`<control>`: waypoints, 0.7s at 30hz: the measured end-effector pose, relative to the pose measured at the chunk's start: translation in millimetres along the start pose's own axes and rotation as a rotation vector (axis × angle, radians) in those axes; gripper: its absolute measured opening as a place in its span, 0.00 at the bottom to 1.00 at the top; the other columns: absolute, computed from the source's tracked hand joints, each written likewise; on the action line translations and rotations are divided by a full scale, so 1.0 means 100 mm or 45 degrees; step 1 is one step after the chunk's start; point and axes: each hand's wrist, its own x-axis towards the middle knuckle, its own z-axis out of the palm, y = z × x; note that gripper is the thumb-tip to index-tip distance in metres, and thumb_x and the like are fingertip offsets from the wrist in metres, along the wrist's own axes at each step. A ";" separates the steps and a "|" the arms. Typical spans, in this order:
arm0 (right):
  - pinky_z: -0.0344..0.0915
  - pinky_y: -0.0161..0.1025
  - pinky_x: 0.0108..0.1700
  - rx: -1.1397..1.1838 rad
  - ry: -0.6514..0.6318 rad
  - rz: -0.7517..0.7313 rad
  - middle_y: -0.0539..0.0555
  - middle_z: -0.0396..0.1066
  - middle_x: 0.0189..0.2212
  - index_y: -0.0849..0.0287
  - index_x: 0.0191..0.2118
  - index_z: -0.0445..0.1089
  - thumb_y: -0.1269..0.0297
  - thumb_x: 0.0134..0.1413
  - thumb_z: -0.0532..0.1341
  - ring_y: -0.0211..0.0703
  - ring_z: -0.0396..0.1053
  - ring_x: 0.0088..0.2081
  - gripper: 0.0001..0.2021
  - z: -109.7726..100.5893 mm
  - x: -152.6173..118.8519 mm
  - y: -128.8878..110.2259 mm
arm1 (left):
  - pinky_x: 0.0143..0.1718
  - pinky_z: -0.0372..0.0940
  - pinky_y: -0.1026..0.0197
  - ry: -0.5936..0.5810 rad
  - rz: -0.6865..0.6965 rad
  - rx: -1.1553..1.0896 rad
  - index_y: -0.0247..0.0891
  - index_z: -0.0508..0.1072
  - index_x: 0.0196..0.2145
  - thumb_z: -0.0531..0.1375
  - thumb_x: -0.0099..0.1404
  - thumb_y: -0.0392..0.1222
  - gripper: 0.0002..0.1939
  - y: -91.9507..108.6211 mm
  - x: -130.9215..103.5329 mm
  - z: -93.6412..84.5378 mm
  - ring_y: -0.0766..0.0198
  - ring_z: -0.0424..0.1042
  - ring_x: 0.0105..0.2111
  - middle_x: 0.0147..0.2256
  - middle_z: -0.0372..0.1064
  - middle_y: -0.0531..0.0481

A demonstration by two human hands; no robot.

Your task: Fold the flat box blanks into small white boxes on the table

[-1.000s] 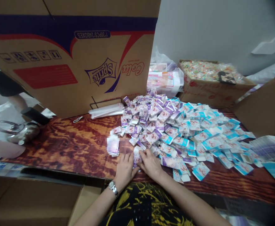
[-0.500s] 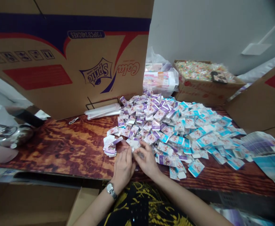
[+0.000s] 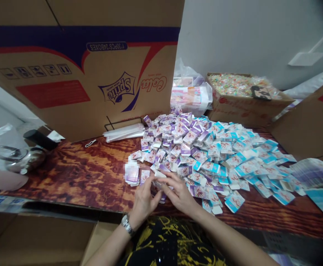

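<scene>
While your left hand [image 3: 144, 195] and right hand [image 3: 179, 193] close in on one small box [image 3: 160, 174] near the desk [image 3: 81, 175] edge, your fingers cover most of it, so its thin walls could crease under an uneven squeeze; whether it rests on the desk you cannot tell. A loose box [image 3: 145, 176] lies just beside your left hand, easily knocked. Left of that, the stack [image 3: 134, 178] could slump if brushed. The pile [image 3: 191, 136] crowds your right hand; a careless forearm could drag pieces off the near edge, and purple and blue mingle mid-heap, inviting mix-ups. Farther off, clear sleeves [image 3: 124, 133] lie before the carton [image 3: 95, 59], which walls off the far left, while the candy box [image 3: 239, 111] blocks the back right.
</scene>
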 end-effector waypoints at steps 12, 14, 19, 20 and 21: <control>0.65 0.39 0.42 0.045 0.088 0.246 0.53 0.72 0.34 0.57 0.37 0.73 0.66 0.55 0.58 0.43 0.69 0.38 0.07 -0.03 0.20 -0.13 | 0.46 0.67 0.56 0.036 0.117 0.209 0.31 0.49 0.59 0.55 0.62 0.36 0.29 -0.01 -0.02 0.03 0.56 0.69 0.47 0.48 0.65 0.35; 0.64 0.40 0.43 -0.094 0.112 0.116 0.54 0.71 0.35 0.56 0.38 0.73 0.68 0.56 0.57 0.43 0.69 0.38 0.08 -0.02 0.17 -0.17 | 0.48 0.66 0.56 0.022 0.115 0.227 0.30 0.47 0.60 0.54 0.63 0.36 0.30 -0.01 -0.01 0.03 0.55 0.68 0.50 0.50 0.64 0.34; 0.63 0.43 0.52 -0.037 0.040 0.017 0.58 0.67 0.47 0.57 0.48 0.70 0.67 0.60 0.53 0.44 0.66 0.50 0.14 0.09 0.04 -0.18 | 0.48 0.67 0.54 0.007 0.044 0.230 0.31 0.42 0.61 0.53 0.62 0.36 0.33 -0.05 -0.02 0.06 0.54 0.68 0.50 0.52 0.63 0.33; 0.61 0.44 0.54 0.003 0.011 0.028 0.58 0.66 0.50 0.57 0.49 0.69 0.66 0.61 0.52 0.44 0.64 0.52 0.14 0.11 0.03 -0.15 | 0.47 0.67 0.54 0.006 0.014 0.217 0.32 0.42 0.61 0.53 0.62 0.36 0.33 -0.06 -0.03 0.06 0.54 0.68 0.50 0.52 0.63 0.33; 0.61 0.44 0.55 0.042 -0.020 0.044 0.58 0.66 0.51 0.56 0.50 0.69 0.65 0.61 0.52 0.44 0.64 0.53 0.15 0.11 0.02 -0.11 | 0.47 0.67 0.54 0.000 -0.014 0.204 0.32 0.42 0.61 0.53 0.62 0.36 0.33 -0.06 -0.03 0.07 0.54 0.69 0.49 0.52 0.64 0.33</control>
